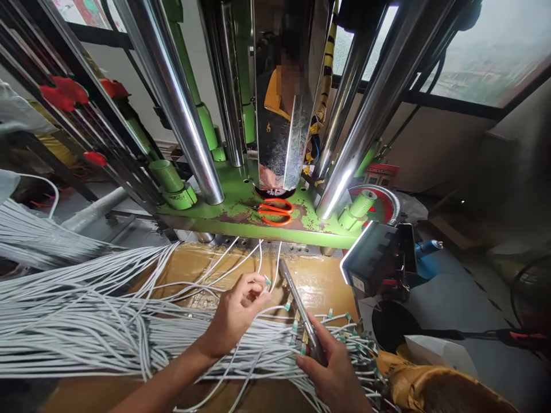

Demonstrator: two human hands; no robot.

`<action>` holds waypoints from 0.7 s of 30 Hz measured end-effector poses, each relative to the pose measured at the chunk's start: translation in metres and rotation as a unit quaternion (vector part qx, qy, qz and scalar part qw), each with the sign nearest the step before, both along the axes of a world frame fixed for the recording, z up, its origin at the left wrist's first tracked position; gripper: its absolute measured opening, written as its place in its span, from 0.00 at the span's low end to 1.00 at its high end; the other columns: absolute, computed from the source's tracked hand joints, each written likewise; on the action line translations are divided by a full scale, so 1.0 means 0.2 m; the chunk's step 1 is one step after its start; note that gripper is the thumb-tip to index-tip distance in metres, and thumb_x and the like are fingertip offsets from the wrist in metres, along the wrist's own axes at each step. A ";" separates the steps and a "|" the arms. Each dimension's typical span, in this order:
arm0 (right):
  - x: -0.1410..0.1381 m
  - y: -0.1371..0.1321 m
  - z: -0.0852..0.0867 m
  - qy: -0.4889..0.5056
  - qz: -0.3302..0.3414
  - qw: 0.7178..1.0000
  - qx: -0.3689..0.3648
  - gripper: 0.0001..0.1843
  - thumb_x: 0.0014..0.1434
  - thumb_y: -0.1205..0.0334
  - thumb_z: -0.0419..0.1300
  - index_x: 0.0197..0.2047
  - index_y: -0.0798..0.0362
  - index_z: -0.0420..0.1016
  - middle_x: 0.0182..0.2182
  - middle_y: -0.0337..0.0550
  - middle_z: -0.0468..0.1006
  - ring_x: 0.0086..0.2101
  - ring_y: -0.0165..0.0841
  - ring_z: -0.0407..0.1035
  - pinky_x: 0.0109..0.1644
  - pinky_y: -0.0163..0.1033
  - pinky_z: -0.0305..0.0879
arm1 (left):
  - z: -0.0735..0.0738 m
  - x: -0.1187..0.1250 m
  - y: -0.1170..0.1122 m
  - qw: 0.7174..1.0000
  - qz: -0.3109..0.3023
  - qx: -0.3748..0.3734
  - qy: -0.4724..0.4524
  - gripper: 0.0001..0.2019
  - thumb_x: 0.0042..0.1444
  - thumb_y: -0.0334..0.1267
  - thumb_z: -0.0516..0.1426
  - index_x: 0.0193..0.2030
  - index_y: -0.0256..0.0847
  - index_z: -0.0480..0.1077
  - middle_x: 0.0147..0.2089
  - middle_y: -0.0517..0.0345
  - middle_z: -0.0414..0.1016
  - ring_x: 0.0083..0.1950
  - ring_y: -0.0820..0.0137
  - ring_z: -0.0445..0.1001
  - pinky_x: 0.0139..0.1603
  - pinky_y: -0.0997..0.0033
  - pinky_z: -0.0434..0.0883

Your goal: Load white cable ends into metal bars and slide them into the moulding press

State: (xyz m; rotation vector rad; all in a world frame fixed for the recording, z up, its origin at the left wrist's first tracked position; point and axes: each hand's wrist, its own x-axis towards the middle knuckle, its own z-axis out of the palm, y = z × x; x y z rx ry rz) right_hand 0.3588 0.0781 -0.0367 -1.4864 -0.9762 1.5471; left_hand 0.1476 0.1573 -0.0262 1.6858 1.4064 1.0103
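Observation:
My left hand (235, 312) is closed in a pinch on the end of a white cable (275, 271), where a small teal tip (267, 281) shows at the fingertips. My right hand (336, 370) grips the lower end of a long grey metal bar (297, 295), which slants up and to the left. Small brass-coloured and teal pieces (296, 320) sit along the bar's left edge. Under both hands spreads a thick bundle of white cables (185, 332), many with teal ends at the right. Several cables run up beneath the green machine plate (206, 215).
Orange-handled scissors (275, 211) lie on the plate between upright steel columns (185, 109). A mirror-like panel (275, 132) reflects a person. At the right stand a dark control box (379, 258) and a brown bag (430, 384). A brown worktop (318, 275) lies below the plate.

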 end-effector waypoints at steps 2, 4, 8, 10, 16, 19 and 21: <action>0.03 -0.02 -0.01 0.006 -0.009 1.000 0.000 0.41 0.44 0.57 0.68 0.62 0.53 0.66 0.30 0.38 0.75 0.32 0.35 0.68 0.40 0.38 0.66 | 0.03 -0.02 0.01 0.999 -0.013 0.032 0.015 0.08 0.60 0.38 0.56 0.45 0.41 0.72 0.40 0.57 0.79 0.39 0.70 0.78 0.41 0.74 0.73; 0.04 -0.03 -0.01 0.024 -0.015 1.000 0.005 0.40 0.44 0.58 0.68 0.62 0.52 0.67 0.32 0.39 0.77 0.35 0.36 0.69 0.42 0.39 0.66 | 0.06 -0.02 0.03 0.997 -0.055 0.046 0.034 0.09 0.63 0.38 0.54 0.44 0.41 0.74 0.43 0.55 0.80 0.40 0.69 0.78 0.42 0.74 0.73; 0.03 -0.03 -0.01 0.073 -0.043 0.996 0.009 0.39 0.41 0.59 0.70 0.59 0.51 0.70 0.42 0.44 0.79 0.41 0.39 0.71 0.47 0.40 0.66 | 0.05 0.01 0.08 0.980 -0.173 0.056 0.081 0.11 0.63 0.34 0.53 0.44 0.42 0.77 0.41 0.56 0.81 0.40 0.69 0.78 0.43 0.74 0.71; 0.02 -0.02 -0.02 0.085 -0.047 0.995 0.003 0.40 0.41 0.59 0.70 0.59 0.52 0.69 0.43 0.45 0.79 0.40 0.39 0.71 0.45 0.39 0.66 | 0.02 0.03 0.10 0.970 -0.212 0.066 0.102 0.11 0.62 0.32 0.54 0.44 0.43 0.78 0.39 0.58 0.82 0.39 0.69 0.79 0.41 0.75 0.71; 0.03 -0.02 -0.05 0.086 -0.030 0.996 0.006 0.39 0.43 0.60 0.69 0.60 0.50 0.68 0.34 0.39 0.78 0.34 0.34 0.69 0.45 0.39 0.66 | -0.06 0.04 0.13 0.962 -0.228 0.084 0.126 0.12 0.63 0.31 0.53 0.45 0.43 0.77 0.42 0.57 0.82 0.41 0.69 0.79 0.43 0.74 0.72; 0.05 -0.03 -0.06 0.059 -0.004 0.998 0.010 0.40 0.44 0.56 0.69 0.61 0.51 0.66 0.34 0.40 0.77 0.33 0.35 0.68 0.45 0.40 0.66 | -0.08 0.05 0.14 0.965 -0.216 0.086 0.120 0.12 0.63 0.31 0.53 0.45 0.42 0.77 0.43 0.57 0.82 0.42 0.69 0.80 0.45 0.74 0.72; 0.07 -0.03 -0.07 0.019 0.019 0.999 0.017 0.41 0.45 0.55 0.68 0.62 0.51 0.65 0.34 0.41 0.77 0.34 0.36 0.69 0.44 0.40 0.67 | -0.10 0.06 0.14 0.969 -0.202 0.095 0.108 0.11 0.63 0.31 0.53 0.45 0.41 0.77 0.43 0.57 0.82 0.42 0.69 0.80 0.45 0.74 0.72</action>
